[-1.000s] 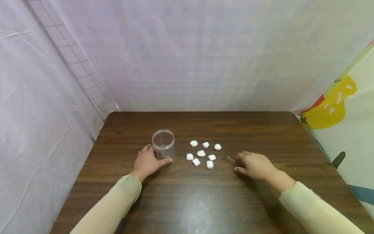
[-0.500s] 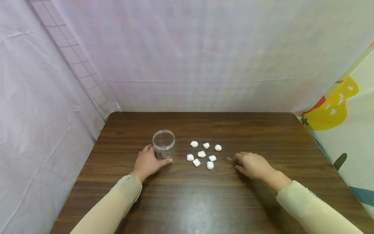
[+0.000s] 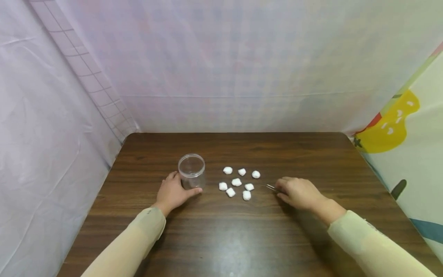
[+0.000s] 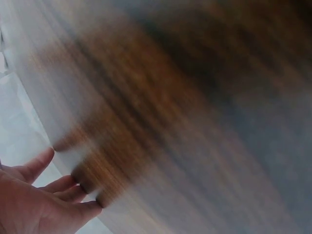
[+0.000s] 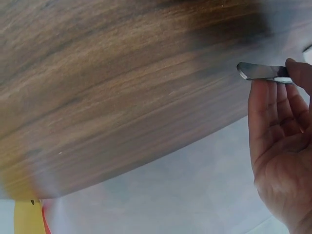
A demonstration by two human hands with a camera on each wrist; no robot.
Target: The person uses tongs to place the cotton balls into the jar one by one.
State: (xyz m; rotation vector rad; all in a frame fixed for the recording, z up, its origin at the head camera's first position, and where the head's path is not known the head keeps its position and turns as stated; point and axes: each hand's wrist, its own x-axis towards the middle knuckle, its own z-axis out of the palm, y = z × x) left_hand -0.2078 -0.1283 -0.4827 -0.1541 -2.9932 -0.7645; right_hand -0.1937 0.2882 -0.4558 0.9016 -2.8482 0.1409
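Observation:
A clear, lidless plastic jar [image 3: 192, 169] stands upright on the brown wooden table [image 3: 194, 238], left of centre. My left hand [image 3: 174, 193] holds it low down, with the thumb along its near side and the fingers at its left. In the left wrist view the left hand [image 4: 53, 197] shows curved, spread fingers. My right hand [image 3: 298, 193] pinches metal tweezers [image 3: 272, 187], whose tips point left. In the right wrist view the rounded end of the tweezers [image 5: 258, 71] sticks out between thumb and fingers. Several white cotton balls [image 3: 236, 182] lie between the jar and the tweezers.
Pale cloth [image 3: 242, 69] hangs behind the table's far edge, and white cloth [image 3: 41, 134] on the left. On the right a printed sheet [image 3: 418, 161] with a yellow shape borders the table.
The right thumb and fingers have drawn together on the tweezers, and that hand has shifted slightly left and away from me. The left hand, jar and cotton balls stay where they were.

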